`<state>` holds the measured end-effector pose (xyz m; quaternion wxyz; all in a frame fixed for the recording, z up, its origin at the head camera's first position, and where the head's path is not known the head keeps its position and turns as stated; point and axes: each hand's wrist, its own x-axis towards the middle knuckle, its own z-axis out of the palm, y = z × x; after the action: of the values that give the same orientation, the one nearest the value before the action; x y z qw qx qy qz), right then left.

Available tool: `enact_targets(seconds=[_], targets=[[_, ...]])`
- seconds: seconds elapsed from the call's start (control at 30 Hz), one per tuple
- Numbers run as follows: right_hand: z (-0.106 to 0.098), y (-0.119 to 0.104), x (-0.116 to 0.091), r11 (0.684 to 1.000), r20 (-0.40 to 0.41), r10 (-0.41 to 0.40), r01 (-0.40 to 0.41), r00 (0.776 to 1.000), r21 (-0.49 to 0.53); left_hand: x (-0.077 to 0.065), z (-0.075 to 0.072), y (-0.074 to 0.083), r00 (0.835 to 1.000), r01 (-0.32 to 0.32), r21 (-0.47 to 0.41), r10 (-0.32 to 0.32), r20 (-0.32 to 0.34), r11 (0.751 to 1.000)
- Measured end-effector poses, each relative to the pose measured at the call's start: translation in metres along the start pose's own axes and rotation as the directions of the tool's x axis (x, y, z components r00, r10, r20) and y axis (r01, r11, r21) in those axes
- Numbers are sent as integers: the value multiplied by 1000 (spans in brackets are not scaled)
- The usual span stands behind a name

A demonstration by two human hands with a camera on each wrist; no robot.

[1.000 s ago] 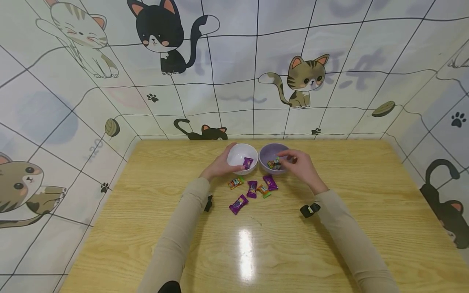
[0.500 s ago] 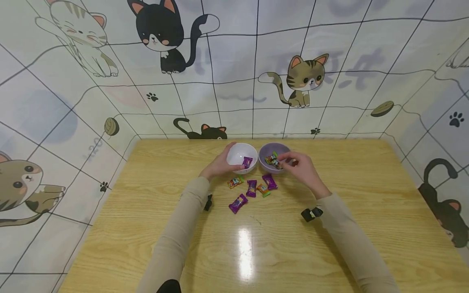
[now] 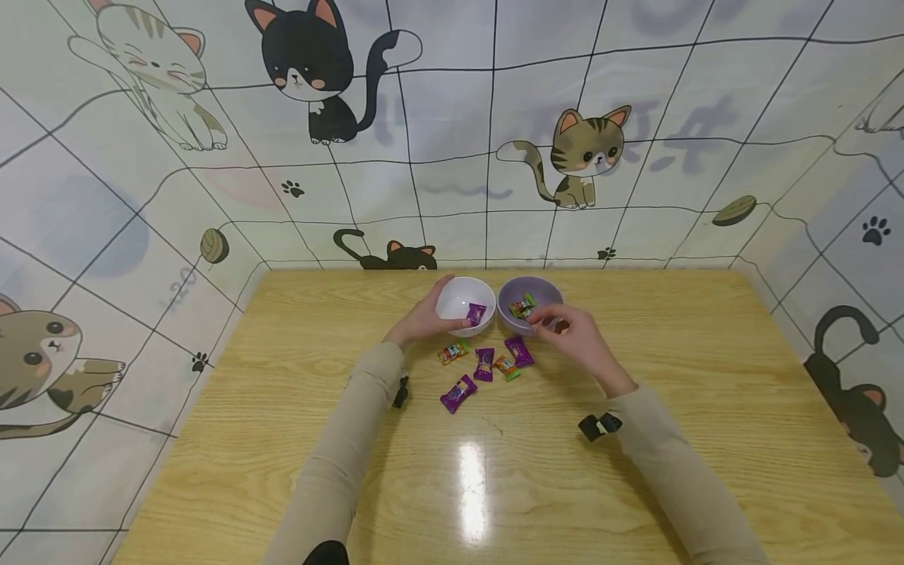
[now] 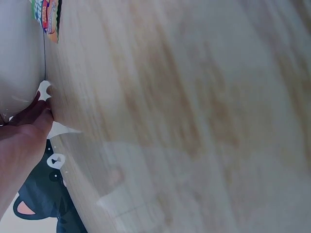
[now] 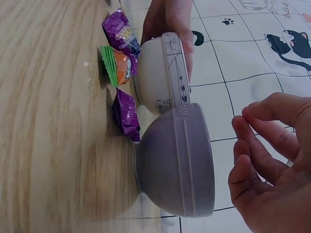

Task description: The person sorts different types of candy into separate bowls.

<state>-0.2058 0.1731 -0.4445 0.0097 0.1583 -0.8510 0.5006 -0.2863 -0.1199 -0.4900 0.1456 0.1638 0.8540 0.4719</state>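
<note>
My left hand (image 3: 424,315) grips the white bowl (image 3: 452,294) by its left side, thumb over the near part of the rim. A purple-wrapped candy (image 3: 476,314) lies inside that bowl. Touching it on the right is the purple bowl (image 3: 508,286), which holds green-wrapped candies (image 3: 523,304). My right hand (image 3: 579,337) hovers over the near right rim of the purple bowl. In the right wrist view, the thumb and index fingertips (image 5: 247,111) meet with nothing visible between them, and the other fingers are curled.
In front of the bowls lie several loose candies: a purple one (image 3: 459,393) nearest me, two more purple ones, an orange-and-green one (image 3: 506,366), and another (image 3: 453,352) by the white bowl. The wooden table (image 3: 304,353) meets a cat-patterned backdrop (image 3: 452,188) behind the bowls.
My right hand has shifted slightly toward me and away from the purple bowl's middle. The green-wrapped candies in that bowl have changed position. My left hand keeps its grip on the white bowl.
</note>
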Motion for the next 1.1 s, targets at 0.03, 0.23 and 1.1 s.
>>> enact_targets(seconds=[0.03,0.23,1.1], targets=[[1,0,-1,1000,2,-2,2,1000,-4,0,0,0,1000,1,-1,-1,0,1000],[5,-1,-8,1000,20,-16,16,1000,6,-1,0,0,1000,-2,-8,2,4,1000],[32,13,-17,999,119,-46,47,992,-5,0,0,-1,1000,-9,-18,9,1,1000]])
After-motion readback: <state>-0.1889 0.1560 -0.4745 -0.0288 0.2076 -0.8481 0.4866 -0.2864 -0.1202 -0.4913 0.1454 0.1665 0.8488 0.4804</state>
